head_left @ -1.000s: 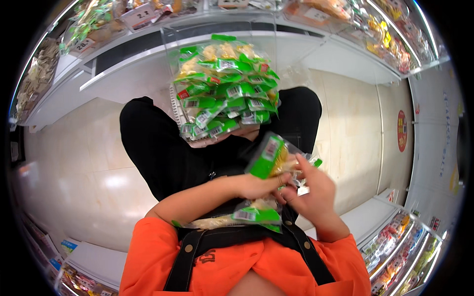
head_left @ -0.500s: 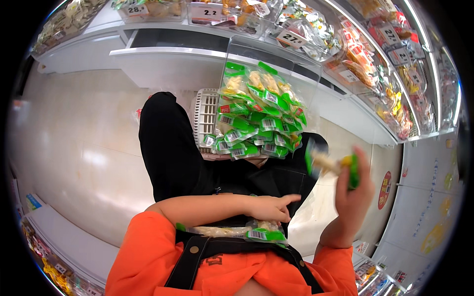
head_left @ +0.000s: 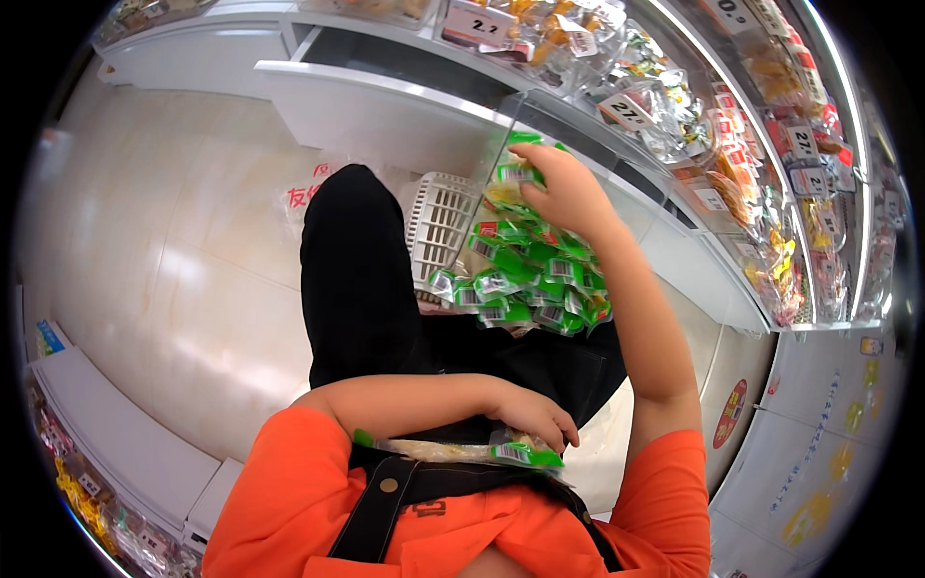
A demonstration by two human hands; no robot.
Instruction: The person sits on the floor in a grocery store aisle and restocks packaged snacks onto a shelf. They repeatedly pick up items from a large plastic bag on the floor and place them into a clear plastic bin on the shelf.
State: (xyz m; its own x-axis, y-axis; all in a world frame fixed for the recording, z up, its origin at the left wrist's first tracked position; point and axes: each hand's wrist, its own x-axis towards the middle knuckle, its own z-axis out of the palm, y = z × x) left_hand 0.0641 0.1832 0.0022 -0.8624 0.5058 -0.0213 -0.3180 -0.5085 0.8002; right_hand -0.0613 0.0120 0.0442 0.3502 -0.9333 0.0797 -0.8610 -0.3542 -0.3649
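A clear plastic bin (head_left: 491,207) holds many green-and-clear snack packets (head_left: 525,255) with pale food inside, laid in overlapping rows. At its far end, my right hand (head_left: 568,188) reaches in, thumb and fingers closed about a snack packet (head_left: 515,173); the hand hides part of it. My left hand (head_left: 533,412) rests palm down at my waist, fingers bent loosely downward and slightly apart. Below that hand and forearm, more packets (head_left: 525,451) lie across my lap against the black overalls; my left hand touches or hovers just over them, which I cannot tell.
The bin rests on a white slotted basket (head_left: 438,217) between my knees. Ahead, a white drawer (head_left: 385,106) stands pulled out under shelves of packaged food (head_left: 568,39). Another low shelf unit (head_left: 106,424) is behind on the left. Pale tiled floor (head_left: 193,212) surrounds me.
My right hand has swung from the right side, where it held a packet, to the far end of the bin. My left index finger, stretched out before, now droops. The view has shifted.
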